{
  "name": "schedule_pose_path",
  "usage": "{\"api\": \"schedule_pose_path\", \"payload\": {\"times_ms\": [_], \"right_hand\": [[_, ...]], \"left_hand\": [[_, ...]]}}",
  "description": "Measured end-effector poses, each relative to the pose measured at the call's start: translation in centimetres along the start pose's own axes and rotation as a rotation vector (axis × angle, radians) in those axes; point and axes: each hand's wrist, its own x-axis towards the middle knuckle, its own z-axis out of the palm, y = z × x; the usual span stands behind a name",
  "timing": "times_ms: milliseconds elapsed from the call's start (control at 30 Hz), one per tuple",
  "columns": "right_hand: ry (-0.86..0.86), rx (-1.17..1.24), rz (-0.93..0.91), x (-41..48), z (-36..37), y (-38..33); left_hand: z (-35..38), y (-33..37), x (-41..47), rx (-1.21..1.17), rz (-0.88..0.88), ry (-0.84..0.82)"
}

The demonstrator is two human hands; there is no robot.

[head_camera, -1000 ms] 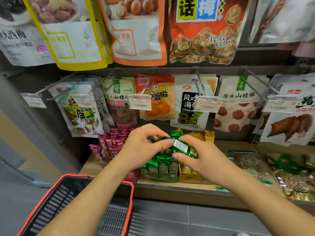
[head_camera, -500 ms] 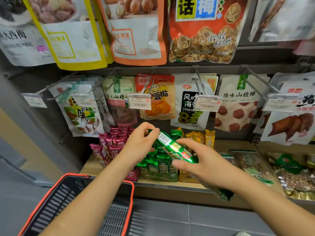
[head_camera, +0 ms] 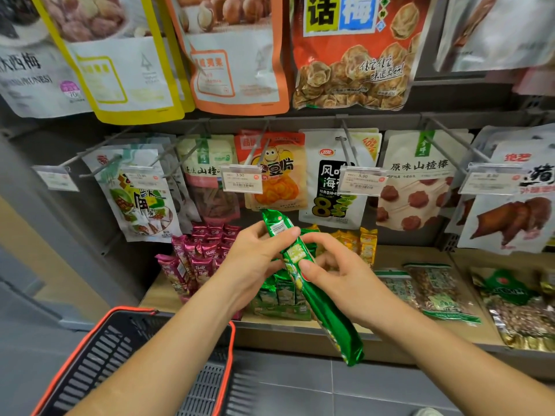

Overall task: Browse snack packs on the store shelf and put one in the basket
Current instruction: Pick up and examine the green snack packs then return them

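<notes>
A long green snack pack (head_camera: 318, 298) stands almost on end in front of the wooden shelf (head_camera: 399, 256), its white label end up. My left hand (head_camera: 255, 259) grips its upper part, thumb on the label. My right hand (head_camera: 336, 271) pinches the middle of the pack from the right. The lower end hangs free past the shelf edge. A black basket with an orange rim (head_camera: 126, 364) sits at the lower left, partly hidden by my left forearm.
Boxes of green packs (head_camera: 279, 298), pink packs (head_camera: 195, 256) and yellow packs (head_camera: 360, 244) stand on the shelf. Flat nut bags (head_camera: 438, 292) lie to the right. Hanging pouches on metal hooks (head_camera: 444, 145) with price tags (head_camera: 242, 181) jut out above. Grey floor lies below.
The green pack has been lifted out of its box and turned from lying across to nearly upright. Both hands rose with it and kept hold.
</notes>
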Motion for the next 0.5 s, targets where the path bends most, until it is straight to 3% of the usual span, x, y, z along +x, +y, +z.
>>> {"api": "schedule_pose_path", "payload": {"times_ms": [133,367,500], "right_hand": [[-0.014,0.093,0.123,0.6,-0.8,-0.7],[-0.047,0.302,0.213,0.8,-1.5,-1.3],[-0.031,0.159,0.135,0.6,-1.3,-1.3]], "left_hand": [[0.0,0.4,0.1,0.056,0.083,-0.019],[0.0,0.4,-0.2,0.507,0.224,-0.029],[0.8,-0.3,-0.2,0.618,0.238,-0.006]]}}
